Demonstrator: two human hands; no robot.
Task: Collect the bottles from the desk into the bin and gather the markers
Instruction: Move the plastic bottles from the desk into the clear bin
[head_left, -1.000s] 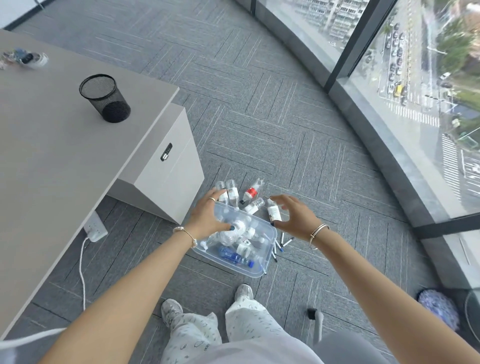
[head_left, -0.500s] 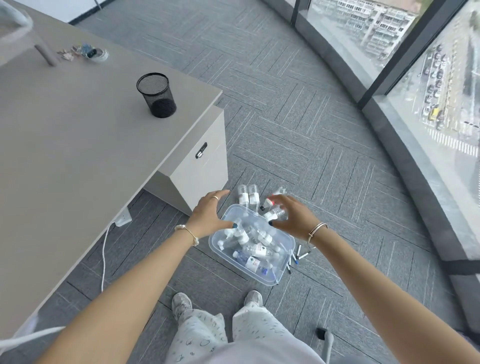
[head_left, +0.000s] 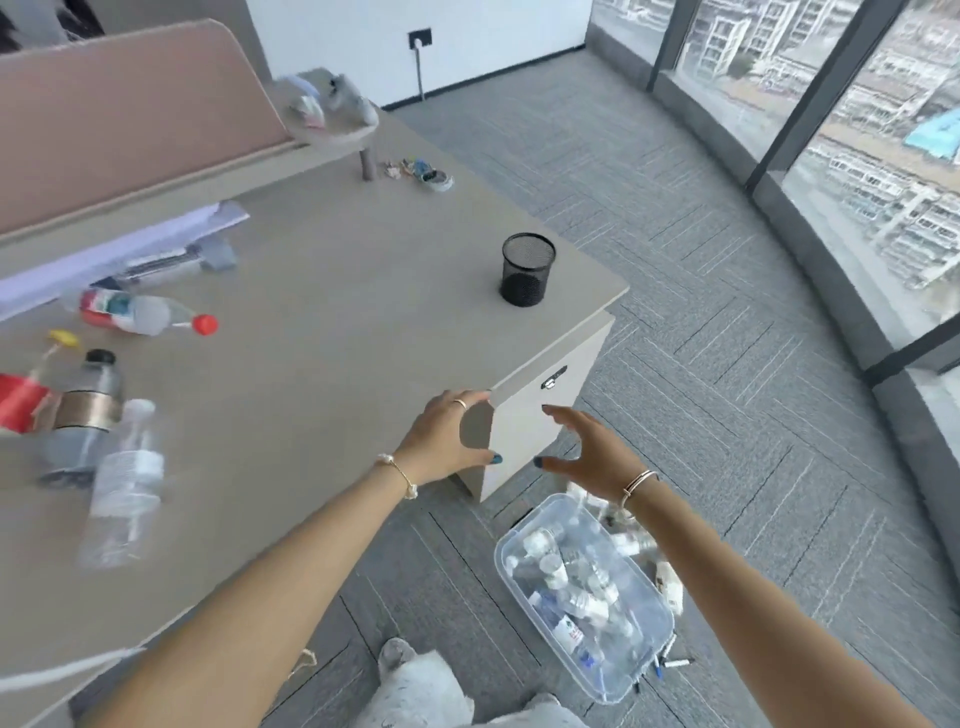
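Note:
A clear plastic bin (head_left: 647, 670) sits on the carpet at lower right, with several small bottles inside. A few markers (head_left: 675, 663) lie on the floor beside it. On the desk (head_left: 322, 332) at the left lie a red-capped bottle (head_left: 140, 314), a dark bottle with a gold band (head_left: 83, 415), a clear bottle (head_left: 122, 480) and a red-labelled one (head_left: 21, 400) at the frame edge. My left hand (head_left: 447, 441) is open over the desk's near corner. My right hand (head_left: 592, 452) is open in the air above the bin, holding nothing.
A black mesh cup (head_left: 527, 270) stands near the desk's right edge. Papers (head_left: 119, 249), a small round stand (head_left: 332, 130) and clutter (head_left: 421, 171) occupy the desk's back. A drawer cabinet (head_left: 535, 415) sits under the desk. Windows (head_left: 857, 156) curve along the right.
Both hands have lifted away from the bin up to desk height. The view has swung up and left, bringing the bottles on the desk into sight.

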